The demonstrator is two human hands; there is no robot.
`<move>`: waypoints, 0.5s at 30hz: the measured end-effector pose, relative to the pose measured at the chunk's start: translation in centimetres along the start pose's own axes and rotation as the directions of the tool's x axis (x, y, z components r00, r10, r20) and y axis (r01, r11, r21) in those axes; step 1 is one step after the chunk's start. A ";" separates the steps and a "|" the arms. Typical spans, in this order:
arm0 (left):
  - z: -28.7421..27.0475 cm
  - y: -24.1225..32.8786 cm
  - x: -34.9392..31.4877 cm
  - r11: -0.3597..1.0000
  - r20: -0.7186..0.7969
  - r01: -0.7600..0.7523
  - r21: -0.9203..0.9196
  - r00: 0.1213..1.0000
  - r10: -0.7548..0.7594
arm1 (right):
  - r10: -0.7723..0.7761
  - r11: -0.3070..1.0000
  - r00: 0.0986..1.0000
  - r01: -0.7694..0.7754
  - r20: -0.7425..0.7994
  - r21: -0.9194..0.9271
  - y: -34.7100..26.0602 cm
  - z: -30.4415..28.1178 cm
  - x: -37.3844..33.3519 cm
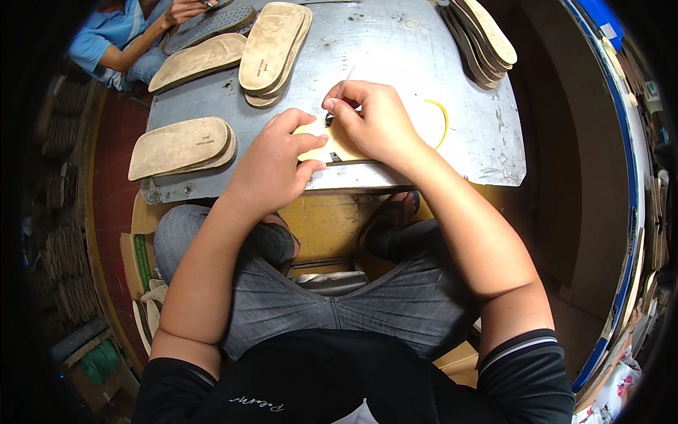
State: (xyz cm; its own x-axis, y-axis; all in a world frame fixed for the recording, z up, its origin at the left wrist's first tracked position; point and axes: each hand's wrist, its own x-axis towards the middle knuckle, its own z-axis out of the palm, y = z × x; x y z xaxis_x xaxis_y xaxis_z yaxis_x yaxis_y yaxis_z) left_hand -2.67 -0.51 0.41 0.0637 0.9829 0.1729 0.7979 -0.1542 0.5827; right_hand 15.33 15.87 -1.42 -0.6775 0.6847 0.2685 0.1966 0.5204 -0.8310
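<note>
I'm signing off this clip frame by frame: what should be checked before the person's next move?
1. Right hand grips the thin pen-like tool: ok.
2. Left hand has fingertips on the pale yellow piece: ok.
3. Tool's tip touching that piece: cannot tell, too small.
4. Yellow curved strip apart from both hands: ok.
5. Insole stack at right clear of both hands: ok.

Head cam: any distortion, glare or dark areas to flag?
Head view: blue edging at right bows outward, corners vignetted black; head view: pale yellow piece brightly lit, nearly washed out; head view: stacks at far left sunk in shadow.
</note>
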 end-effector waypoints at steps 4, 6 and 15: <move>0.0 -0.1 -0.1 1.000 -0.006 -0.006 0.003 1.000 0.006 | 0.149 0.988 0.984 -0.145 0.094 -0.047 -1.0 -1.0 -0.1; 0.0 -0.2 -0.2 1.000 -0.007 -0.012 0.001 1.000 0.012 | 0.147 0.989 0.984 -0.147 0.097 0.003 -1.2 -1.3 -0.4; 0.1 -0.2 0.0 1.000 -0.022 -0.009 -0.023 1.000 0.009 | 0.134 0.967 0.897 -0.210 0.421 0.141 -1.5 -3.5 -2.5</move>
State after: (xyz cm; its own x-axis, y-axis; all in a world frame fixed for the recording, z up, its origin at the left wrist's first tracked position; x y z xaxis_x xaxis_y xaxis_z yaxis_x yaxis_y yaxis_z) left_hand -2.80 -0.50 0.17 0.0577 0.9790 0.1953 0.7832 -0.1657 0.5992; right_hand 19.19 15.10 0.86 -0.8801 0.4687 -0.0756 0.2330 0.2877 -0.9289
